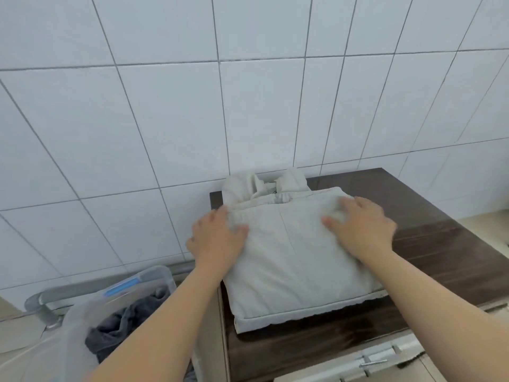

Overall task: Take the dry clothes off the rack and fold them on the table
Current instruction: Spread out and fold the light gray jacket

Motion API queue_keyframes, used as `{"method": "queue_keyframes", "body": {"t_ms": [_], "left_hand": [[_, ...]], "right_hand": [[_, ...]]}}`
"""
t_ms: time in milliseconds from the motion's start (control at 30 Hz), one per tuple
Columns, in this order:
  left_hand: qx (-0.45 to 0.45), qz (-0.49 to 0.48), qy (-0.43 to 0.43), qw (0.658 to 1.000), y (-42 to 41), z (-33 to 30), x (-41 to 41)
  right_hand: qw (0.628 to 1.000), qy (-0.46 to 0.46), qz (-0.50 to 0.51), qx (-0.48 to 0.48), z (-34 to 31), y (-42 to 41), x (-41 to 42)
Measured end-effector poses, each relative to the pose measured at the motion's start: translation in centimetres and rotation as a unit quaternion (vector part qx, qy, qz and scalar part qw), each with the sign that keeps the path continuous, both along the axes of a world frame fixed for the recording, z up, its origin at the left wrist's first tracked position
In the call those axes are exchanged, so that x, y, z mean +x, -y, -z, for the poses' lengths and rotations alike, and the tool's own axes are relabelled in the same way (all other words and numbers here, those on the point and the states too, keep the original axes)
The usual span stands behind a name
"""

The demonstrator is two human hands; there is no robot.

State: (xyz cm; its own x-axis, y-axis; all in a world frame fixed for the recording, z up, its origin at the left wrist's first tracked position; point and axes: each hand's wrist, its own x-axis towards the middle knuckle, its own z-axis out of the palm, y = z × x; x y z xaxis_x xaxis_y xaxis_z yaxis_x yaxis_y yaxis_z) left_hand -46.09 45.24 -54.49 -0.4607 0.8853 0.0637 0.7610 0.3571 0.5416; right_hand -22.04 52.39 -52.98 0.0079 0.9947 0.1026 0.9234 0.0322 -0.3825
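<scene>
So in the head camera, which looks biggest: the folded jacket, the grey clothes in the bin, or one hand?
1. Folded jacket
2. Grey clothes, partly hidden by the arm
3. Left hand and right hand, about alike

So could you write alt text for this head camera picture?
Two hands, left hand and right hand, press flat on a folded pale garment on a dark wooden table. A clear bin of dark clothes sits left.

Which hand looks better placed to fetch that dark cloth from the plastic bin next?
The left hand, probably. It rests on the folded garment's left edge, the side where the bin with the dark cloth sits. The right hand would have to cross over.
</scene>
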Motion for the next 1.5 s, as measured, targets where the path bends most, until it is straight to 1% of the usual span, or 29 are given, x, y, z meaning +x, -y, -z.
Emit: {"method": "queue_keyframes", "body": {"t_ms": [33,67,100,133,233,367,467,567,600,633,667,700,733,767,800,833,867,933,967,1067,1100,1167,1233,1300,1333,1367,1433,1467,1500], "left_hand": [[-0.003,-0.043,0.087,0.995,0.3,-0.2,0.0],[-0.011,-0.058,0.173,0.983,0.7,-0.1,0.2],[-0.015,-0.055,0.223,0.973,0.9,0.1,0.5],[-0.019,-0.042,0.238,0.970,1.1,0.2,0.9],[-0.028,0.013,0.233,0.972,2.0,0.2,2.0],[-0.092,0.068,0.239,0.964,4.8,-0.4,2.7],[-0.139,0.132,0.156,0.969,7.0,-1.6,3.2],[-0.182,0.206,0.128,0.953,9.1,-2.6,2.5],[-0.201,0.231,0.070,0.949,9.8,-2.4,2.0],[-0.213,0.246,-0.031,0.945,10.5,-2.1,1.6],[-0.203,0.246,-0.147,0.936,11.2,-1.5,1.3],[-0.159,0.251,-0.235,0.926,12.0,-0.8,1.3],[-0.081,0.276,-0.293,0.912,12.6,-0.1,1.3],[-0.007,0.322,-0.331,0.887,12.9,0.5,1.5],[0.030,0.365,-0.366,0.855,13.1,0.7,1.6],[0.028,0.403,-0.390,0.827,13.3,0.8,1.6],[0.003,0.431,-0.398,0.810,13.4,0.7,1.5],[-0.068,0.453,-0.397,0.796,13.8,0.3,1.7],[-0.081,0.461,-0.401,0.788,14.0,0.2,2.1],[-0.067,0.482,-0.385,0.784,14.7,0.7,3.9],[-0.037,0.479,-0.387,0.787,14.8,1.4,4.4],[0.055,0.469,-0.359,0.805,14.7,2.3,5.4],[0.069,0.462,-0.264,0.844,14.6,2.2,6.1],[0.053,0.439,-0.124,0.888,14.3,1.5,6.4],[0.054,0.411,-0.061,0.908,14.4,0.6,6.6],[0.051,0.380,-0.015,0.923,14.3,-0.1,6.5],[0.024,0.341,0.042,0.939,14.4,-1.8,6.0],[0.009,0.336,0.069,0.939,14.5,-2.5,5.6],[-0.009,0.331,0.099,0.938,14.2,-2.8,4.8]], "right_hand": [[0.996,-0.032,0.061,-0.050,-0.1,0.0,0.8],[0.987,-0.071,0.085,-0.116,0.1,0.1,1.3],[0.979,-0.097,0.075,-0.163,0.3,0.3,1.6],[0.976,-0.094,0.047,-0.192,0.3,0.5,1.6],[0.977,-0.045,-0.031,-0.208,-0.3,2.1,1.8],[0.951,-0.136,-0.071,-0.269,-1.1,4.7,4.1],[0.936,-0.160,-0.078,-0.303,-1.6,6.7,6.4],[0.918,-0.214,-0.056,-0.329,-2.0,8.3,8.0],[0.908,-0.243,-0.042,-0.338,-2.1,8.9,8.5],[0.895,-0.275,-0.032,-0.349,-2.3,9.5,8.8],[0.883,-0.303,-0.020,-0.357,-2.5,10.0,9.0],[0.876,-0.320,-0.007,-0.360,-2.7,10.3,9.1],[0.873,-0.328,0.007,-0.361,-2.8,10.6,9.2],[0.871,-0.332,0.016,-0.362,-3.0,10.9,9.3],[0.870,-0.332,0.024,-0.364,-3.3,11.2,9.4],[0.869,-0.330,0.029,-0.369,-3.6,11.5,9.5],[0.869,-0.320,0.030,-0.376,-3.9,11.8,9.6],[0.868,-0.308,0.022,-0.389,-4.4,12.5,10.1],[0.865,-0.311,0.019,-0.394,-4.6,12.8,10.4],[0.851,-0.343,0.010,-0.398,-5.2,13.5,11.3],[0.848,-0.359,0.007,-0.389,-5.4,13.4,11.5],[0.859,-0.359,-0.017,-0.364,-6.3,13.5,11.6],[0.871,-0.362,-0.026,-0.331,-7.3,14.0,11.6],[0.859,-0.414,-0.002,-0.302,-8.1,14.5,12.2],[0.847,-0.445,-0.001,-0.291,-8.3,14.5,12.8],[0.816,-0.496,0.001,-0.296,-8.2,14.3,13.4],[0.741,-0.598,0.005,-0.305,-7.9,13.8,14.1],[0.736,-0.601,0.000,-0.312,-7.5,13.4,14.3],[0.746,-0.587,0.005,-0.315,-7.5,13.4,14.3]]}}
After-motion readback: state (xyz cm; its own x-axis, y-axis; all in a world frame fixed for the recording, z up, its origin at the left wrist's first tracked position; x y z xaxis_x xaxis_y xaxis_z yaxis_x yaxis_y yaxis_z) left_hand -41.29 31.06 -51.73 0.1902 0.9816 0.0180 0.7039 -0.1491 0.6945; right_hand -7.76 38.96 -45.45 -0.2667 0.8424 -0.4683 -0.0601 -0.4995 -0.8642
